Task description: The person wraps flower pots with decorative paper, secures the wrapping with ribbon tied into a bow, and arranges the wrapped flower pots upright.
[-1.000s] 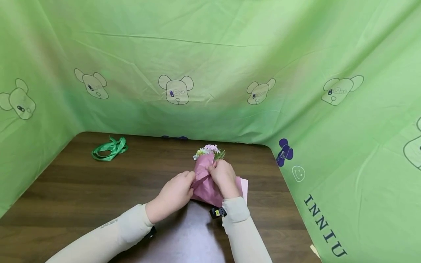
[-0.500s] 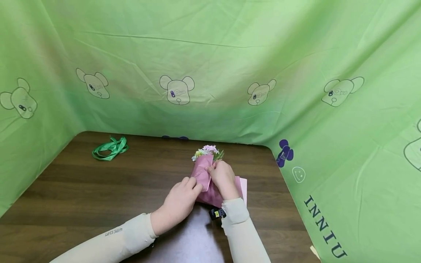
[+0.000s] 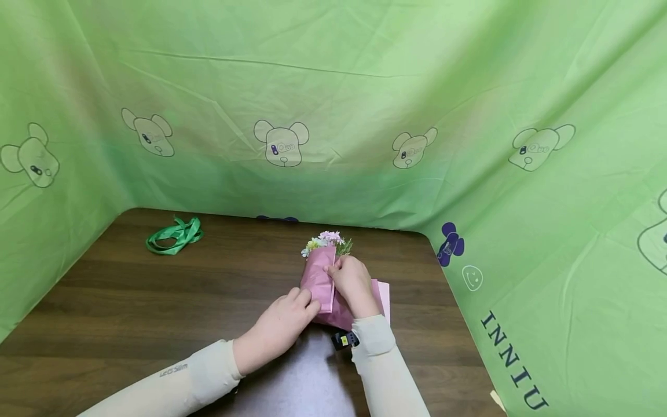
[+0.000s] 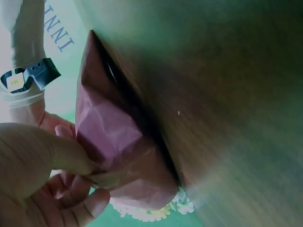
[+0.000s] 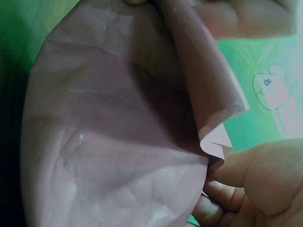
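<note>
A small bouquet of lilac, white and yellow flowers (image 3: 323, 240) pokes out of the far end of mauve wrapping paper (image 3: 319, 278), with green sprigs at its right. My left hand (image 3: 283, 321) pinches the near left edge of the folded paper between thumb and fingers. Up by the blossoms, my right hand (image 3: 351, 281) pinches the flap's edge, its fingers curled. In the left wrist view the creased paper (image 4: 111, 127) stands up from the table as a cone. A curled paper flap (image 5: 208, 75) shows in the right wrist view. The stems are hidden inside.
A loosely coiled green ribbon (image 3: 176, 236) lies at the back left of the dark wood table (image 3: 229, 272). Pale pink paper (image 3: 384, 298) sticks out right of the bouquet. A green printed curtain (image 3: 344, 185) closes off the back and both sides.
My left hand has drawn the left side of the paper over toward the right, so the flap now lies flatter with a straight edge. The right hand keeps its hold in nearly the same place.
</note>
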The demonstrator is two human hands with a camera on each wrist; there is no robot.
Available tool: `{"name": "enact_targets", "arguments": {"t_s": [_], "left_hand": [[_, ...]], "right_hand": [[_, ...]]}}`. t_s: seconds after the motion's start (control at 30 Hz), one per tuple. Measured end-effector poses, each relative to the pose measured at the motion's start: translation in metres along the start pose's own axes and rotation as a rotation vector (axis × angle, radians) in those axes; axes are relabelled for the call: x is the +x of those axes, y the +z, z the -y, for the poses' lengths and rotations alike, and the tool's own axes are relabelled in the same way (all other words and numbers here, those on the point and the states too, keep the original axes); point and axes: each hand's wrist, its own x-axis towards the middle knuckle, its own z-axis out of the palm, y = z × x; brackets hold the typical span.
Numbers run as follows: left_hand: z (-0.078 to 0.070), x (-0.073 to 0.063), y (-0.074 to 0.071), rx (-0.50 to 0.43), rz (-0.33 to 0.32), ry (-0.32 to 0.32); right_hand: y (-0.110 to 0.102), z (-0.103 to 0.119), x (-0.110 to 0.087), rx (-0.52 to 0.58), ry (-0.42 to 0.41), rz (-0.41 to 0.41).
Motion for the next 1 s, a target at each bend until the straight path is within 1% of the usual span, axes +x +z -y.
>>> {"name": "enact_targets", "arguments": {"t_s": [0.1, 0.2, 0.27, 0.37, 0.43, 0.5, 0.6, 0.73, 0.8, 0.93, 1.0], "left_hand": [[0.006, 0.0, 0.0, -0.023, -0.025, 0.048], [0.012, 0.0, 0.001, -0.074, -0.051, 0.088], [0.016, 0.0, 0.003, -0.118, -0.046, 0.112], [0.019, 0.0, 0.004, -0.181, 0.002, 0.132], [0.02, 0.001, 0.002, -0.196, 0.047, 0.142], [0.02, 0.004, 0.0, -0.186, 0.087, 0.147], [0.019, 0.009, -0.005, -0.161, 0.129, 0.145], [0.021, 0.019, -0.015, -0.179, 0.156, 0.107], [0.024, 0.024, -0.019, -0.174, 0.165, 0.101], [0.033, 0.033, -0.023, -0.139, 0.181, 0.127], [0.036, 0.036, -0.023, -0.14, 0.182, 0.142]], "right_hand": [[-0.001, -0.001, -0.001, 0.014, 0.004, 0.002], [-0.002, -0.002, -0.002, 0.03, 0.008, 0.01], [-0.003, -0.003, -0.003, 0.038, 0.009, 0.016], [-0.002, -0.005, -0.004, 0.041, 0.0, 0.025], [-0.001, -0.005, -0.005, 0.037, -0.01, 0.029], [-0.001, -0.005, -0.005, 0.037, -0.022, 0.028], [-0.001, -0.007, -0.006, 0.054, -0.044, 0.034], [-0.003, -0.009, -0.008, 0.094, -0.071, 0.088], [-0.003, -0.009, -0.009, 0.105, -0.087, 0.123], [-0.004, -0.01, -0.009, 0.114, -0.138, 0.172], [-0.005, -0.01, -0.01, 0.126, -0.158, 0.191]]}}
